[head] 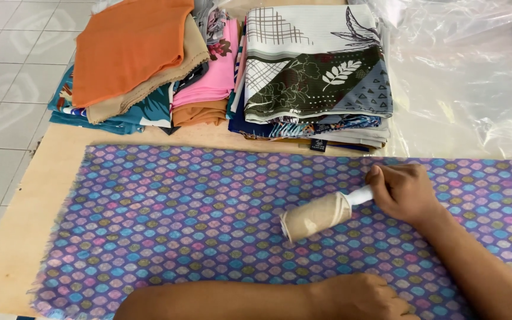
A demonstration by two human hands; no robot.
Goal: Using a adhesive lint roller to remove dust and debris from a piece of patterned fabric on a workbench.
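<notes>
Right hand (404,192) fingers curled tight round the white handle of a lint roller (318,215); its tan, cylindrical roll lies on the purple scarf (179,225). Scarf is thin woven cloth, blue/pink scale print, frayed left edge, spread flat on a light wooden table (13,237). Left hand (362,296) is closed into a loose fist, resting on the scarf's near edge, holding nothing visible. Folded fabric stacks (220,71) behind; small dark label (319,144) at one stack's front. Clear crinkled plastic sheet (463,77) far right.
</notes>
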